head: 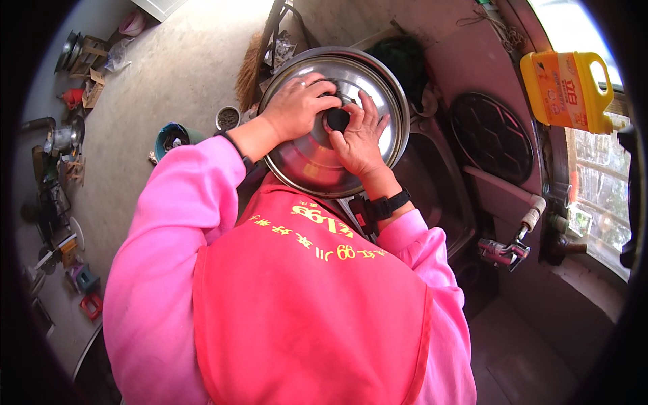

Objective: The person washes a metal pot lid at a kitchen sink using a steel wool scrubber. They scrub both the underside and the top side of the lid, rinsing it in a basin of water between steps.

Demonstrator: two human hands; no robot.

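A round stainless steel pot lid (pixel 309 164) with a black knob (pixel 337 120) lies before me, tilted over the edge of the sink area. The thumb and index finger of my right hand (pixel 362 139) pinch the knob, with the other fingers spread above the metal. My left hand (pixel 298 106) rests on the lid beside the knob, fingers curled over a small dark scouring pad (pixel 335 87). Most of that pad is hidden under the fingers. A second steel rim (pixel 400 83) shows around the lid at its far right; what it belongs to is covered.
At the right is a sink basin (pixel 428 167) with a faucet (pixel 506 250). A black round lid (pixel 491 136) leans on the wall below a yellow detergent jug (pixel 567 91). A straw broom (pixel 248 71), a green bucket (pixel 190 135) and a small tin (pixel 228 118) stand beyond my left arm.
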